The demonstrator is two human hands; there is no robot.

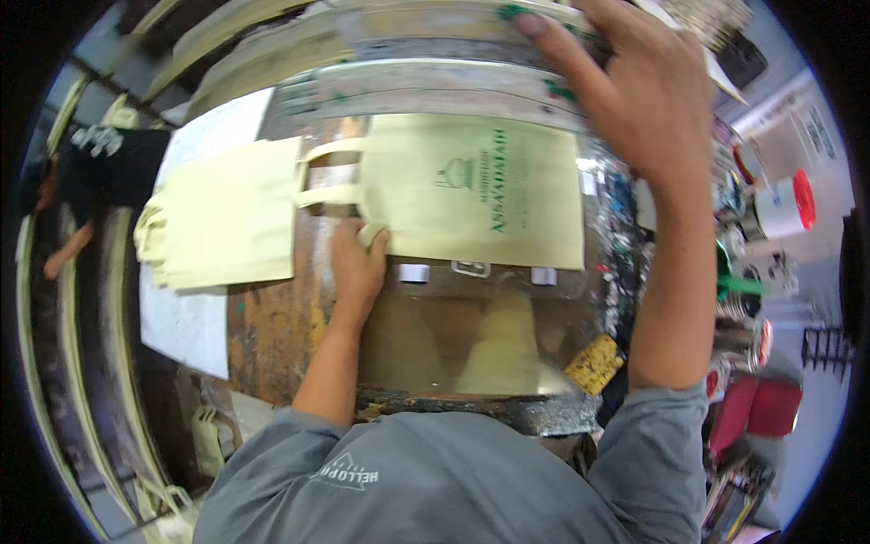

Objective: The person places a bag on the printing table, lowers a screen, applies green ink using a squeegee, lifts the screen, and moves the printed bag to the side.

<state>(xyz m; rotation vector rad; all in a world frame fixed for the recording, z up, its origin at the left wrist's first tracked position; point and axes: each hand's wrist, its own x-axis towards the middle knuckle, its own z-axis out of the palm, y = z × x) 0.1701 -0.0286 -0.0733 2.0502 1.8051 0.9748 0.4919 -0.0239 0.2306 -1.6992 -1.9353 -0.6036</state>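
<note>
Nearby, stacked blank bags, left hand pinching printed bag, right hand gripping raised frame

Printed bag: pale yellow, dark green emblem and lettering. Bag stack beside it: same pale yellow, plain. Work table: rusty brown-orange stains. Sponge: yellow, speckled. Sleeves: grey. Frame: green smears.

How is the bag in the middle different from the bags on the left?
The middle bag has a green print on it; the top of the left bags looks plain. The middle bag lies alone on the work table, with the left hand gripping its corner; the left bags sit in a stack that no hand touches. The right hand holds the raised frame instead. Both are pale yellow cloth bags with handles.
</note>
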